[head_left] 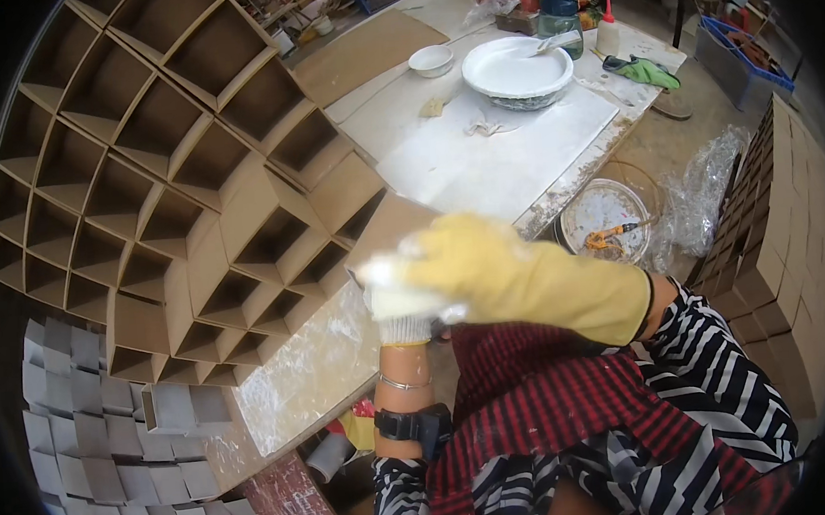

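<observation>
My left hand (403,320) wears a white knit glove, and my right hand (474,263) a long yellow rubber glove. The two meet over the near edge of the table, the right across the left. Motion smears the fingers, and the yellow glove covers most of the left hand's. Just beyond them is a plain brown cardboard panel or box side (393,223); whether either hand grips it, I cannot tell. Close on the left rises a stack of open cardboard boxes (270,243), their hollow ends facing me.
A white basin (518,70) of white stuff, a small white bowl (432,61), a blue-green jug (559,24), a red-tipped bottle (609,36) and a green glove (642,72) lie on the white-smeared table (501,162). A bucket (605,210) and stacked cartons (774,226) stand right; grey boxes (112,446) lower left.
</observation>
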Available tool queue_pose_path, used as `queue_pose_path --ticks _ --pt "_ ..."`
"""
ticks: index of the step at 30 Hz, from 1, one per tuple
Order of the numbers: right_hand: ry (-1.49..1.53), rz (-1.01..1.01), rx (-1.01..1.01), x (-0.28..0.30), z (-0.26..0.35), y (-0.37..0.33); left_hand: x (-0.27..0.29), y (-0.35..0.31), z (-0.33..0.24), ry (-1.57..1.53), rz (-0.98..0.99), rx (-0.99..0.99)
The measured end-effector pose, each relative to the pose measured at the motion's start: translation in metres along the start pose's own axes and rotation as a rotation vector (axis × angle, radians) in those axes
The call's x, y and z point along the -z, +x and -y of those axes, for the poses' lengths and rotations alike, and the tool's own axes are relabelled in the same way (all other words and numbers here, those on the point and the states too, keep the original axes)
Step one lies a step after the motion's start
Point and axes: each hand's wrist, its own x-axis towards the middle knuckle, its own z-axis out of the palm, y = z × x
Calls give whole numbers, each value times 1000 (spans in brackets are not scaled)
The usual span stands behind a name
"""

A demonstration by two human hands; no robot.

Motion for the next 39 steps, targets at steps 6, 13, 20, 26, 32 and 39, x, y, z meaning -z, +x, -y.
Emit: queue_pose_path --ticks 6,13,20,26,32,39 --pt "-75 -252 -316 -1 -62 -9 17 5 -91 -1076 -175 281" --pt "102 -215 -25 5 -3 13 -1 10 -20 -99 -52 136" --pt "-27 -539 -54 3 -74 15 12 11 -57 -1795 411 122" --pt "-21 -60 112 -3 -9 28 -22 5 9 -686 -162 189" --pt "-157 -354 -173 5 -92 28 -9 2 -18 -1187 -76 327" --pt "38 -40 34 1 -8 39 -13 1 2 -986 -78 284"
